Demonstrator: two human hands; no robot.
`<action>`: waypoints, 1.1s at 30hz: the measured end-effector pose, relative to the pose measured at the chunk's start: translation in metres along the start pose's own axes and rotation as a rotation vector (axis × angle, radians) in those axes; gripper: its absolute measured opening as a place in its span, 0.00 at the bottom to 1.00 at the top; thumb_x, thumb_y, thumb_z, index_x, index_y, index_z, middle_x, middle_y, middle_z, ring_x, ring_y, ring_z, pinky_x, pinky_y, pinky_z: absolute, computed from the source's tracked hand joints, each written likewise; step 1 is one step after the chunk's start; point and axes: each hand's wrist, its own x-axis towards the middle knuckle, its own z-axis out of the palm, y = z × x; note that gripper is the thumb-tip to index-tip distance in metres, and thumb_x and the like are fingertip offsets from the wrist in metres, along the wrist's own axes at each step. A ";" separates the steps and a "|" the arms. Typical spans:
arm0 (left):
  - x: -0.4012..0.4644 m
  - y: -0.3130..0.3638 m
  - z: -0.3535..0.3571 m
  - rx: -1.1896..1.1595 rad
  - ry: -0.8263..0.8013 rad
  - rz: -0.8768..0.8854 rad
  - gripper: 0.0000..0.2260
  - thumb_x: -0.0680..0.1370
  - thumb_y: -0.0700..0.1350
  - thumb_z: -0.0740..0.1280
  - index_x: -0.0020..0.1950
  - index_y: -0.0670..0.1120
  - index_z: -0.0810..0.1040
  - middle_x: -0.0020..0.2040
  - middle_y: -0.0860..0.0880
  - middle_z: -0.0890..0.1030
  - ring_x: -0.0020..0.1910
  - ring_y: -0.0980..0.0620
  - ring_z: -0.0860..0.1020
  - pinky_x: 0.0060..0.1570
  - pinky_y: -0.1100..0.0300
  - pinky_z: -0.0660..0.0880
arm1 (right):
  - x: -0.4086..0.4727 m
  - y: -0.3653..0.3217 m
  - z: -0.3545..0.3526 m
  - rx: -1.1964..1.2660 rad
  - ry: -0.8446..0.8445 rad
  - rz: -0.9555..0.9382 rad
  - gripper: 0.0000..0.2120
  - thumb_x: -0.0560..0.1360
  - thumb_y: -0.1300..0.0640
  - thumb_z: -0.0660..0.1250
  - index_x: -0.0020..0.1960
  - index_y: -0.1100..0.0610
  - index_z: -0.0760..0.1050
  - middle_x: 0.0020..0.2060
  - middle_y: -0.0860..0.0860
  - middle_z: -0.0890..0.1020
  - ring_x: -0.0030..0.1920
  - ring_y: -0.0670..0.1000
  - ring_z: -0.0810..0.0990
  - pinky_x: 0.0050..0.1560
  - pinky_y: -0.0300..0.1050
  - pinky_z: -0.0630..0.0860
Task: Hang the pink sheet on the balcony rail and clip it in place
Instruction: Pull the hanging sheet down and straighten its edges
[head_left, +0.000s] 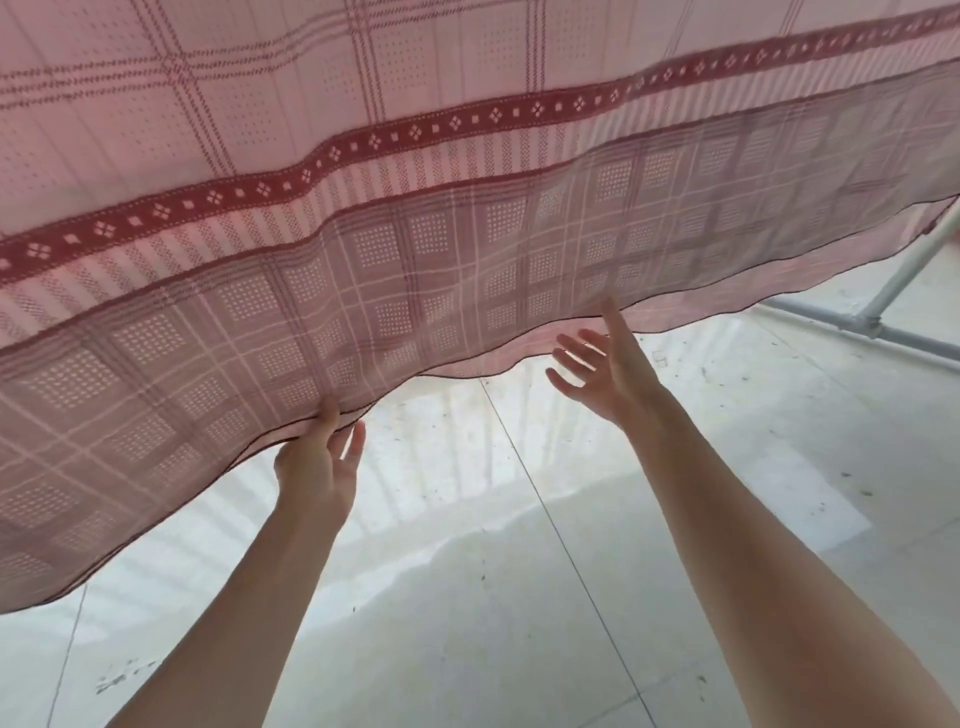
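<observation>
A pale tiled floor (467, 597), speckled with dark debris and crossed by thin joint lines, fills the lower frame, with white pipes (904, 275) jointed at three o'clock.

The pink sheet (363, 156) runs off the top, left and right edges, hiding the rail it hangs from and the fingertips of the left hand (317, 467), while a white pipe frame (906, 270) disappears behind its hem.
</observation>
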 end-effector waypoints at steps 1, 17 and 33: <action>0.001 -0.001 0.001 -0.026 0.012 -0.005 0.04 0.75 0.38 0.67 0.48 0.47 0.77 0.48 0.52 0.80 0.48 0.56 0.78 0.46 0.59 0.75 | 0.005 -0.004 0.003 -0.008 0.000 0.002 0.26 0.74 0.40 0.64 0.61 0.59 0.68 0.54 0.55 0.77 0.55 0.53 0.77 0.51 0.53 0.75; -0.004 -0.010 -0.005 -0.043 -0.260 -0.071 0.12 0.76 0.40 0.64 0.35 0.50 0.81 0.41 0.54 0.83 0.46 0.55 0.82 0.51 0.56 0.74 | 0.044 0.016 -0.016 0.371 0.137 -0.195 0.02 0.77 0.58 0.65 0.47 0.53 0.76 0.36 0.45 0.80 0.43 0.45 0.77 0.39 0.41 0.74; -0.008 0.010 -0.003 -0.198 -0.079 0.027 0.09 0.76 0.35 0.63 0.38 0.45 0.70 0.42 0.49 0.78 0.49 0.51 0.79 0.53 0.54 0.76 | 0.016 0.052 0.013 0.423 -0.087 -0.010 0.20 0.71 0.42 0.68 0.58 0.51 0.76 0.61 0.51 0.76 0.62 0.51 0.75 0.57 0.51 0.74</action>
